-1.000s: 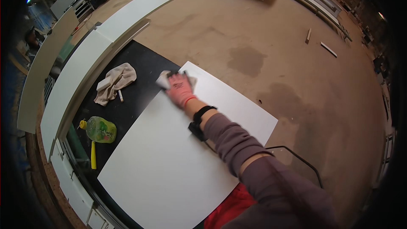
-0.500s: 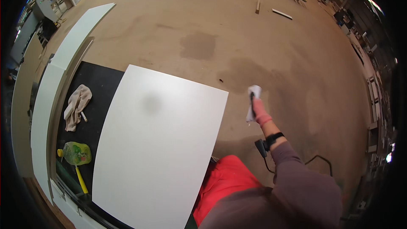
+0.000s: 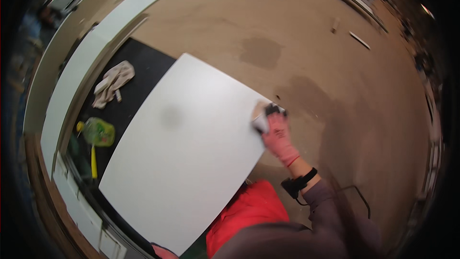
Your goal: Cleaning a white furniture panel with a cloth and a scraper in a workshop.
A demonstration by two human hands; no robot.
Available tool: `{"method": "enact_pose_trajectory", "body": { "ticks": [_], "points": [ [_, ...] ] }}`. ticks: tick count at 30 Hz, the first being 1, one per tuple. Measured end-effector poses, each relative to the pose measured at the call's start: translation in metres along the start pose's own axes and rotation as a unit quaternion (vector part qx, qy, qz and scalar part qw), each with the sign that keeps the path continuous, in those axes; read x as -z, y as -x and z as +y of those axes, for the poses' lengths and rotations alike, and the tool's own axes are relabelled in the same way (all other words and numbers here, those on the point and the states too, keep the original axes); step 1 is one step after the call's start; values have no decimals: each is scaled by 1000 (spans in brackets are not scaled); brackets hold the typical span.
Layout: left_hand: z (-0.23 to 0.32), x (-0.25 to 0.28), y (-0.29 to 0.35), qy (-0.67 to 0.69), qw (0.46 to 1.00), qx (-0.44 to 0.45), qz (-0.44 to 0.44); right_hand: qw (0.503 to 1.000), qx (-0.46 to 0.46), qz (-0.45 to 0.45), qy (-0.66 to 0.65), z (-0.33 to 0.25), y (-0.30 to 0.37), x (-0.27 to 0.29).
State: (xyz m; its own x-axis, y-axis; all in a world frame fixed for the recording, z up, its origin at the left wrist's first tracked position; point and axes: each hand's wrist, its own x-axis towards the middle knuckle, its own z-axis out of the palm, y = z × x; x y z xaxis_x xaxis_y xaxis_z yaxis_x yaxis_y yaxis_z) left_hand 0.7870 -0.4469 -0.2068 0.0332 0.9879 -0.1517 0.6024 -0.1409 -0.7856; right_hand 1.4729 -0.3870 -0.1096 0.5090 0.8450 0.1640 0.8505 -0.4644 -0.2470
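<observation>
Right now, your right hand (image 3: 279, 134), in a pink glove with black tips, is at the right corner of the white panel (image 3: 177, 163). Its fingers are bent over a pale rag (image 3: 259, 117), holding it against the panel near the edge; motion blur softens the outline there. What seems to be your left hand (image 3: 164, 253) shows only as a reddish sliver at the panel's near end, low in the view, so I cannot tell how its fingers stand.

The panel lies flat on the black bench (image 3: 152, 58), covering much of it. Along the strip to your left, a crumpled beige cloth (image 3: 120, 76) lies farthest from you, with a small white stick (image 3: 118, 96) beside it. Nearer you are a green bottle (image 3: 99, 132) with a yellow cap and, just below that, a yellow handle (image 3: 94, 164). You wear a black strap (image 3: 306, 177) on your right wrist.
</observation>
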Motion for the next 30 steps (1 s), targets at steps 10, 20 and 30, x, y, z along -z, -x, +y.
{"method": "enact_pose_trajectory", "body": {
  "ticks": [10, 20, 30],
  "points": [
    [9, 64, -10, 707, 561, 430, -2, 993, -7, -84, 87, -7, -65, -15],
    [-1, 145, -11, 645, 681, 341, -58, 987, 136, -62, 56, -128, -245, -83],
    [20, 93, 0, 674, 628, 390, -11, 930, 365, -47, -14, -267, -218, -118]
  ]
}}
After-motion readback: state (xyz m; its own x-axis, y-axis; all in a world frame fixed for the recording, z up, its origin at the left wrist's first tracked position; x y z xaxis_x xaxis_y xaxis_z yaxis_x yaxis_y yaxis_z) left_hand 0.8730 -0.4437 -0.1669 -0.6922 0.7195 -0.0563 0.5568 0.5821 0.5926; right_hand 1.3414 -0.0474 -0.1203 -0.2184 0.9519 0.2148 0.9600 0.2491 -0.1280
